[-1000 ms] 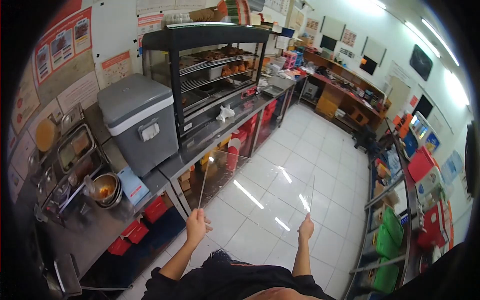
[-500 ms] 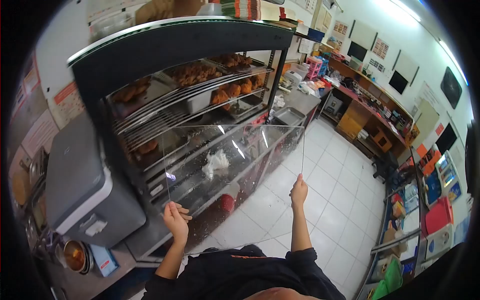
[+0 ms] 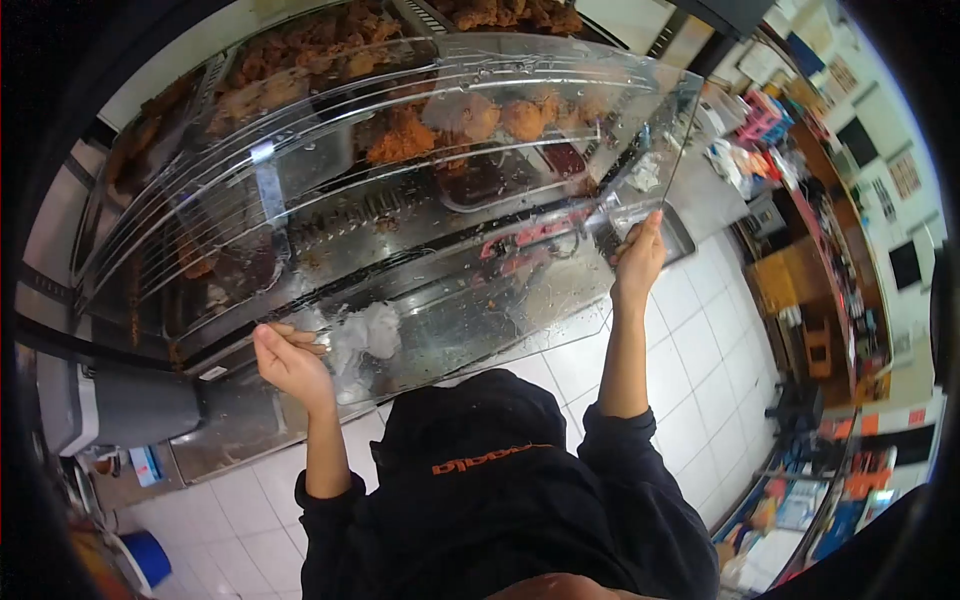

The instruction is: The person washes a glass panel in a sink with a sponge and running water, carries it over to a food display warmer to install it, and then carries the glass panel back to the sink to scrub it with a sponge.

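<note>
A clear glass or plastic panel (image 3: 560, 280), flecked with droplets and crumbs, spans the space between my two hands. My left hand (image 3: 297, 368) is closed on its left edge, fingers curled behind it. On the right edge, my right hand (image 3: 639, 258) grips with the thumb pointing up. Through the panel shows a display cabinet with wire racks (image 3: 330, 170) and fried chicken pieces (image 3: 400, 135). A crumpled white cloth or tissue (image 3: 365, 335) appears behind the panel, near my left hand.
A metal tray (image 3: 668, 232) lies on the counter just beyond my right hand. The grey cool box (image 3: 125, 405) stands to the left. White floor tiles (image 3: 690, 370) run toward a wooden counter (image 3: 790, 280). Cluttered shelves (image 3: 800, 520) are at lower right.
Both hands have raised the panel, tilting it up against the view of the cabinet's racks. The view has moved closer to the cabinet and tipped downward.
</note>
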A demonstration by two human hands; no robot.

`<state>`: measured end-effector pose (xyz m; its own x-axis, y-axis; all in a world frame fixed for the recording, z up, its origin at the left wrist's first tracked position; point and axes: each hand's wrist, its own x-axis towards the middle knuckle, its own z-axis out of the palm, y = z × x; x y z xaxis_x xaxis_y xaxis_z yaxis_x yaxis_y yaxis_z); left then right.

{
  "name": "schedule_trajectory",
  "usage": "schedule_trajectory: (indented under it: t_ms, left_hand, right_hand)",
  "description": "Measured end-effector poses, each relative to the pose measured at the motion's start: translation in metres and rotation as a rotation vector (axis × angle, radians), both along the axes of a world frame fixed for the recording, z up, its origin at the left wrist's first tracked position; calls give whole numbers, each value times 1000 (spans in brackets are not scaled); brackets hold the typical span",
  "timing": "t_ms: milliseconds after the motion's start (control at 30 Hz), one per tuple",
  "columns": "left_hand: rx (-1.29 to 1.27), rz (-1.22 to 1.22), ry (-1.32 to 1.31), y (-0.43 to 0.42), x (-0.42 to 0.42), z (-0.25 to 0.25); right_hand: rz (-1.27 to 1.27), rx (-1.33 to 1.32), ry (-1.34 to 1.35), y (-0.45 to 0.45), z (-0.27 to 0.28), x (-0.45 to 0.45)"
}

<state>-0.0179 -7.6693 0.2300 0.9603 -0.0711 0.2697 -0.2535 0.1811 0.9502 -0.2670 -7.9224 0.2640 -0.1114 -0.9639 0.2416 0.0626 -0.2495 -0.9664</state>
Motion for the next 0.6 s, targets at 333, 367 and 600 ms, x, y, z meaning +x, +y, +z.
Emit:
schedule_trajectory:
  t_ms: [333, 367, 600]
  left_hand:
    - [-25, 376, -22, -85, -23, 14]
    - [-27, 391, -34, -89, -21, 13]
    - [-52, 439, -56, -105, -14, 16]
  right_hand:
    - [126, -90, -97, -96, 22, 18]
    - [131, -93, -104, -99, 24, 20]
    - [182, -171, -167, -118, 24, 36]
